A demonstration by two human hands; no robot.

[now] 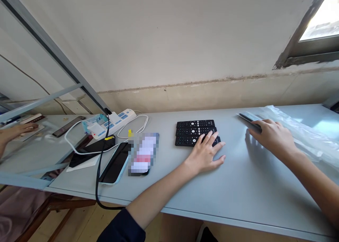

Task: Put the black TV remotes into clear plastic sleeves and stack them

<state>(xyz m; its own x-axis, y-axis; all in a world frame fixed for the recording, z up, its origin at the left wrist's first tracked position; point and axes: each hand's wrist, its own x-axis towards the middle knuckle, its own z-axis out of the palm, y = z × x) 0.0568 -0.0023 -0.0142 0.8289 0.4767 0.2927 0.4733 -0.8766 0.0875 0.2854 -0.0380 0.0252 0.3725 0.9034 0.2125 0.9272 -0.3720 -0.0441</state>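
Observation:
Three black remote controls (194,131) lie side by side on the grey table, their buttons facing up. My left hand (205,152) rests with spread fingers on the right end of the nearest one. My right hand (275,136) is closed around another dark remote control (249,120), tilted just above the table on the right. Part of that remote is hidden under my fingers. Beside and behind this hand lie clear plastic bags (296,125).
At the left are a white power strip (124,116) with white cables, a black cord (99,171), a phone in a light blue case (118,164) and a blurred-out phone (144,155). Another person's hand (25,129) touches a neighbouring table behind a metal frame (58,62).

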